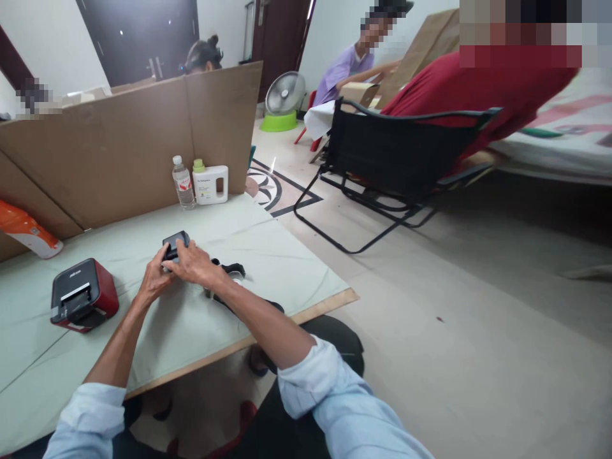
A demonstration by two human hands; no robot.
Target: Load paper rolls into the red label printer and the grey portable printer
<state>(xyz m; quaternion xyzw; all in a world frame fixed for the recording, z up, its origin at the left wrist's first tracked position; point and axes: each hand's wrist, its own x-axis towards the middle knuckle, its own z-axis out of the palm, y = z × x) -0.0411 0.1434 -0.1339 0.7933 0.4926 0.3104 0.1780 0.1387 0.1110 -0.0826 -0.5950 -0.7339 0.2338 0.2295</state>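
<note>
A small dark, box-like device (176, 240) is between my two hands over the pale green tabletop (272, 255). My left hand (155, 275) grips its near left side, fingers closed. From the right, my right hand (192, 262) holds it too, with the fingers bent over its edge. Its exact kind is too small to make out. Just beyond my right wrist lies a black strap-like item (234, 268) with something pale beside it, partly covered by my forearm. Left of my hands stands a red and black boxy machine (85, 293), which looks like a small printer.
A cardboard panel (129, 146) stands along the table's back edge. Before it are a clear water bottle (183, 185), a white jug (211, 185) and an orange and white bottle (29, 229). To the right, a person in red sits in a black folding chair (382, 153).
</note>
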